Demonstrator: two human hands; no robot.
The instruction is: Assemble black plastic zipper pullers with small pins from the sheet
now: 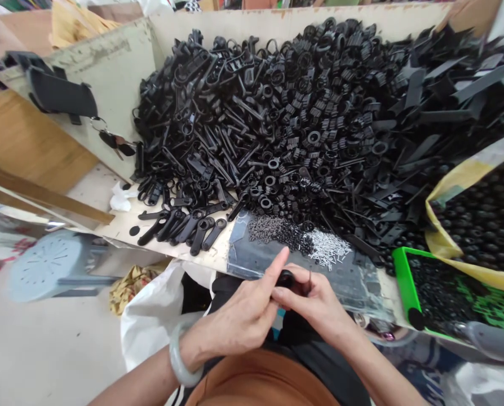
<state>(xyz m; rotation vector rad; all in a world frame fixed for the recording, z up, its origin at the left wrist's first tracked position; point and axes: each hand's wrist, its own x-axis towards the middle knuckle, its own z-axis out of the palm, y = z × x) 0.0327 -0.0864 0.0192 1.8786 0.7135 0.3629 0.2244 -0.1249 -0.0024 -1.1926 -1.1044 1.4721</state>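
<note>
Close in front of my body, both hands meet around a small black plastic part (284,278) with a rounded end. My left hand (252,304) is closed on it, its index finger stretched forward along it. Fingers of my right hand (313,293) pinch at the same part from the right, and a thin dark pin-like piece (310,276) shows by its fingertips. Much of the part is hidden by the fingers. Just beyond lie small silver pins (328,248) and tiny dark pieces (273,230) on a grey mat (247,254).
A large heap of black plastic parts (252,124) fills the bench. Black lever-shaped pieces (201,231) lie at its front left. On the right stand a green tray (404,282) and a yellow-edged bag (438,225) of black balls. A blue stool (49,265) is at left.
</note>
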